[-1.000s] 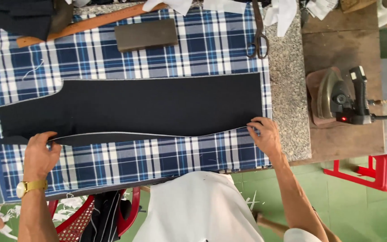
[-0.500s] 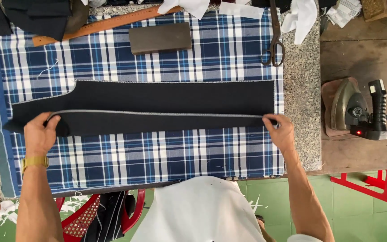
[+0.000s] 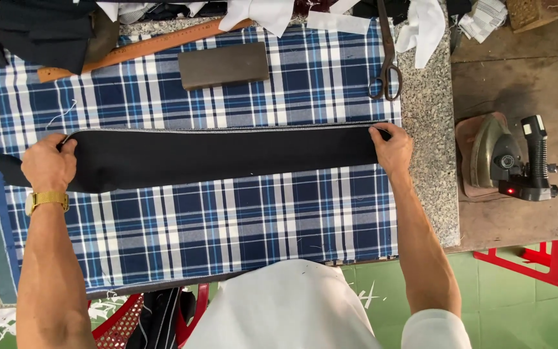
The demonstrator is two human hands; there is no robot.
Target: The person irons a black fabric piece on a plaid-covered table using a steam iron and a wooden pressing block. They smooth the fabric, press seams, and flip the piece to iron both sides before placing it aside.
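A long piece of black fabric (image 3: 221,157) lies folded in half lengthwise across a blue and white plaid cloth (image 3: 227,220) on the table. My left hand (image 3: 48,163), with a gold watch on the wrist, pinches the folded edge at the fabric's left end. At the right end my right hand (image 3: 392,148) pinches the same upper edge. Both edges of the fabric meet along the top of the fold.
A dark rectangular block (image 3: 224,65) and a long wooden ruler (image 3: 143,46) lie at the back of the cloth. Scissors (image 3: 385,64) rest on the speckled stone top. An iron (image 3: 502,158) with a red light sits on a wooden side table (image 3: 505,77). Red plastic stools stand below.
Both hands have carried the near edge of the black fabric away from me and over onto the far edge, so the piece now lies folded in half.
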